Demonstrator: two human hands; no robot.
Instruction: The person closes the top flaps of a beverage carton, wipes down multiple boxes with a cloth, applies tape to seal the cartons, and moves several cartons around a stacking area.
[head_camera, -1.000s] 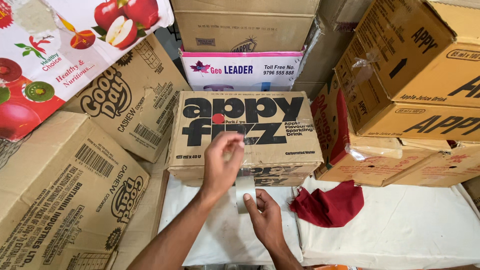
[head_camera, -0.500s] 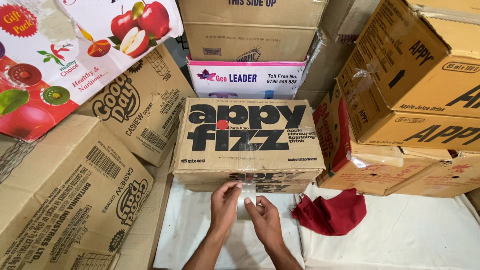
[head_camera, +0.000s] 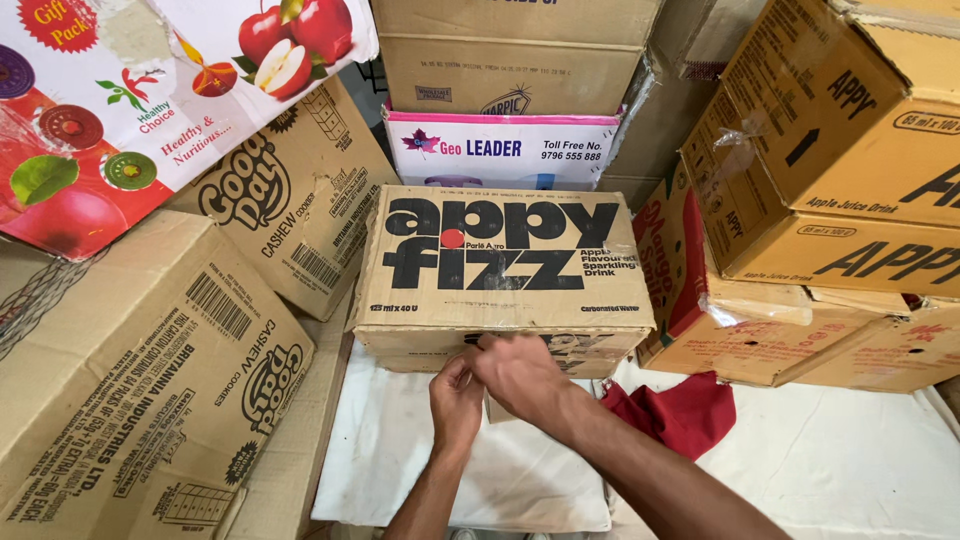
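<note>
Carton: a brown cardboard carton (head_camera: 500, 265) with bold black lettering sits at the centre of the frame, its front edge over a white sheet (head_camera: 400, 470).
Right hand: the right hand (head_camera: 520, 375) reaches in from the lower right, fingers curled and pressed against the carton's lower front edge, just below centre.
Left hand: the left hand (head_camera: 455, 400) comes up from the bottom centre, touching the right hand, its fingertips bunched at the same edge; whether they pinch anything cannot be told.
Red cloth: a crumpled red cloth (head_camera: 690, 410) lies on the sheet, right of the hands, just beside the right forearm.
Left side: two large brown biscuit cartons (head_camera: 150, 380) lean at the left of the frame, with a white fruit-printed box (head_camera: 150, 90) in the upper left.
Right side: stacked yellow-brown juice cartons (head_camera: 840, 170) fill the upper right.
Behind: a white-and-pink box (head_camera: 500, 150) stands just behind the central carton, under more brown boxes.
</note>
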